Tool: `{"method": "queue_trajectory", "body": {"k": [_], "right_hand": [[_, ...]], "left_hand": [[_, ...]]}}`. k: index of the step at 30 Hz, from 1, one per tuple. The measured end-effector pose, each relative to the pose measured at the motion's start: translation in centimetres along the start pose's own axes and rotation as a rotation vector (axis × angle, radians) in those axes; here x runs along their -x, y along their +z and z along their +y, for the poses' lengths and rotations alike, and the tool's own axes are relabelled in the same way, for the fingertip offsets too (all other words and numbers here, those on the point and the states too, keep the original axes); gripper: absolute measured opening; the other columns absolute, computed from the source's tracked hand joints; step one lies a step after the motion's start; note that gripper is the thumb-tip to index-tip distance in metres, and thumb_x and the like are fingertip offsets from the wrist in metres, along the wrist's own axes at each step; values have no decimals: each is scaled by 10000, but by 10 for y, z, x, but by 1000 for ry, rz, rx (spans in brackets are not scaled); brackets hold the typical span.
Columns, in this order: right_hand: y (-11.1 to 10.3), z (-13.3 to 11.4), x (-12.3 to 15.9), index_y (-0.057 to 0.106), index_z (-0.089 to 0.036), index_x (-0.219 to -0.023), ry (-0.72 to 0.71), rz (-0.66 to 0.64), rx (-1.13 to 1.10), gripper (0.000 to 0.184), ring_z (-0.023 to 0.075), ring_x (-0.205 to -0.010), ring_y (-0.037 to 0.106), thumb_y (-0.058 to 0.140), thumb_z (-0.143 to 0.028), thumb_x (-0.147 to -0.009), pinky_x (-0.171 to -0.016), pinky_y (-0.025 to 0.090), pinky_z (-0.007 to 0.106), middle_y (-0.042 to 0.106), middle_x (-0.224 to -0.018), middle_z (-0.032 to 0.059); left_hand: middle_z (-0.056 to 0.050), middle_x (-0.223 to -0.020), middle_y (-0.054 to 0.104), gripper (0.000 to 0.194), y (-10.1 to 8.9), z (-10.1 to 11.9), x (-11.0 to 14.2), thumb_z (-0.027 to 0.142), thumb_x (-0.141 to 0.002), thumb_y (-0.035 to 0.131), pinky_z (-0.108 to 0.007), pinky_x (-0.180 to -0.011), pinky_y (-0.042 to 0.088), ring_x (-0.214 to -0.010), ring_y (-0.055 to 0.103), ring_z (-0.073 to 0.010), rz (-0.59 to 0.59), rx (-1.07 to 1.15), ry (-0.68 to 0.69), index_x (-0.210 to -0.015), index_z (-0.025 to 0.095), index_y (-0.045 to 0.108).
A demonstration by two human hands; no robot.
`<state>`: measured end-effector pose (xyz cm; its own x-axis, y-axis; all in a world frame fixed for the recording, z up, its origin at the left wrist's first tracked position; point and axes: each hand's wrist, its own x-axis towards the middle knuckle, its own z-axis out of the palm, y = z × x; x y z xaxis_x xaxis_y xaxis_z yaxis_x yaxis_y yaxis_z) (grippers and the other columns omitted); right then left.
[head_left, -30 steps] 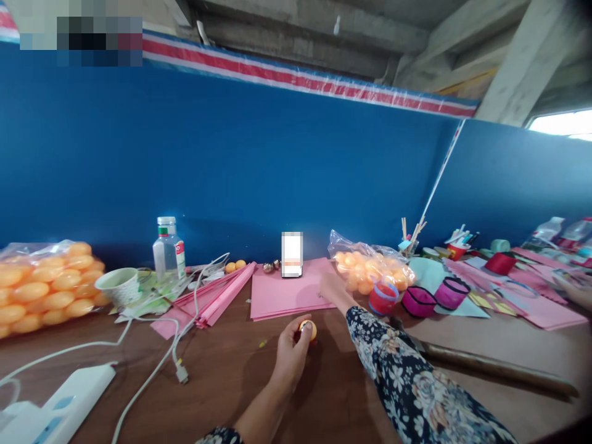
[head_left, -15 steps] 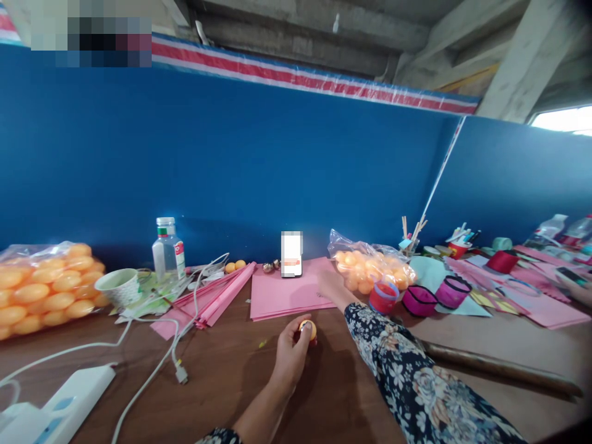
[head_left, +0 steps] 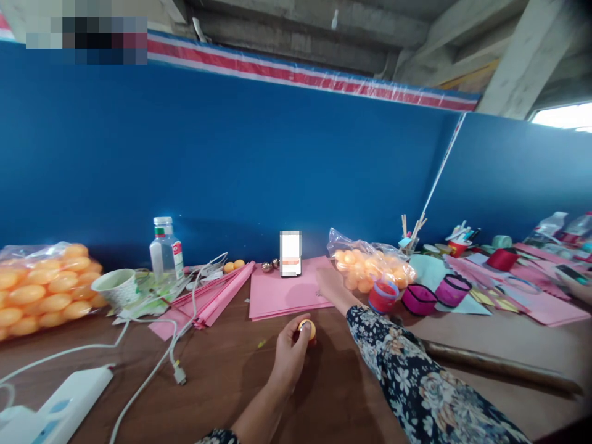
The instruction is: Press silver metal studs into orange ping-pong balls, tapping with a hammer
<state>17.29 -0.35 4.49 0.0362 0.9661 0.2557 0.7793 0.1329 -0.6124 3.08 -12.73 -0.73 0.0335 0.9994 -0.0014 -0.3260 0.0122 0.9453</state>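
Observation:
My left hand (head_left: 290,353), low over the brown table, pinches an orange ping-pong ball (head_left: 308,328) between thumb and fingers. A dark mark shows on the ball beside my thumb, and something red shows beneath it. My right hand (head_left: 332,292) reaches forward over the right part of a stack of pink paper (head_left: 277,299), beside a clear bag of orange balls (head_left: 358,268). Its fingers are too faint to make out, so whether it grips anything does not show. A phone (head_left: 291,256) stands upright at the back of the pink paper.
Left are a larger bag of balls (head_left: 44,290), a paper cup (head_left: 115,287), a bottle (head_left: 165,250), white cables and a power strip (head_left: 69,404). Right are red and magenta fabric rings (head_left: 419,299), a brown rod (head_left: 499,364) and another person's hand (head_left: 580,288).
The view has shifted very slightly. Both hands keep nearly the same places, and the ball stays in my left hand.

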Motion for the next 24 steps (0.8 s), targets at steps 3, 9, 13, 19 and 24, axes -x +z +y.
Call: {"method": "queue_trajectory", "body": {"k": [3,9,13,19,24], "right_hand": [[0,-3,4,565,-148,-961,18,-59,-30,177,155,-851,567,494,-270,-854,-738,475,319,583,-986,65],[4,-16,33,556,-154,-806,-36,-194,-224,83,113,-690,572,480,-178,-779,-612,447,211,613,-762,16],[4,-17,68,531,-160,-820,-69,-260,-518,117,91,-615,529,471,-253,-784,-567,437,202,566,-707,-13],[14,-3,97,540,-173,-724,33,-275,-940,155,95,-574,480,614,-306,-700,-561,405,219,518,-622,-38],[23,5,101,552,-189,-754,116,-298,-1132,180,95,-584,482,637,-338,-699,-558,399,212,534,-651,-36]], "left_hand": [[-44,-775,618,418,0,0,0,425,-675,619,-262,-620,485,-651,557,-140,-9,-14,-1,-975,135,646],[-45,-825,623,430,-1,-5,-2,403,-695,611,-257,-646,479,-667,566,-128,-5,-14,37,-1038,144,619],[-72,-991,633,499,-4,-9,-5,374,-652,660,-280,-772,463,-830,596,-170,66,-8,49,-1107,181,589],[-79,-1025,632,522,-4,-10,-8,323,-661,670,-325,-858,436,-944,584,-194,102,25,31,-1142,184,520],[-69,-986,645,391,-2,-8,-9,320,-691,648,-334,-875,434,-913,597,-181,77,104,7,-1040,165,565]]}}
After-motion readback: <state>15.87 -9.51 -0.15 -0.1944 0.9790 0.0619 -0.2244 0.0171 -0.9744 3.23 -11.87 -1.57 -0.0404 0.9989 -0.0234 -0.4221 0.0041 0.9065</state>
